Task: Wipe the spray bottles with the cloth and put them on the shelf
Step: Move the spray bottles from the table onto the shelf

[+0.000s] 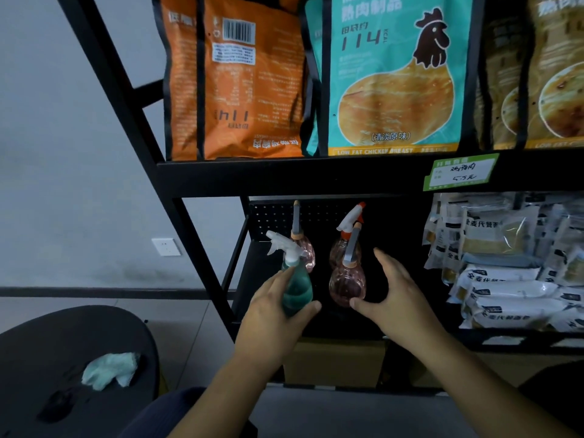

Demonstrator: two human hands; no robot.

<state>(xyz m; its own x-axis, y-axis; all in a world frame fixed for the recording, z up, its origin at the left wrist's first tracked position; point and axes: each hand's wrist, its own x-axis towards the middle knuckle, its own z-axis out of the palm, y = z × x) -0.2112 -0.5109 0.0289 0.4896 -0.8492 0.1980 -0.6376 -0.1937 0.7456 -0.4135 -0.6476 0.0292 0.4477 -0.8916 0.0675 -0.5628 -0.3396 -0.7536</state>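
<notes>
The black shelf [316, 177] carries spray bottles [347, 279] beside white packets [505, 292]; food bags [392, 77] stand above.

A green spray bottle [296, 287] with a white trigger head stands upright at the shelf [284, 178] front; three pink spray bottles stand behind and right of it [347, 284] [306, 251] [343, 248]; the pale green cloth [110, 369] lies crumpled on the dark worktop [38, 358]

Above the black shelf board [284, 175] we read "114 KCAL", "(清淡原味)" and "LOW FAT CHICKEN BREAST" on the teal pouch [395, 74]; left of it, the orange pouch [234, 77] carries an upside-down barcode. The green price tag [459, 172] on the board's edge shows "5.5元".
</notes>
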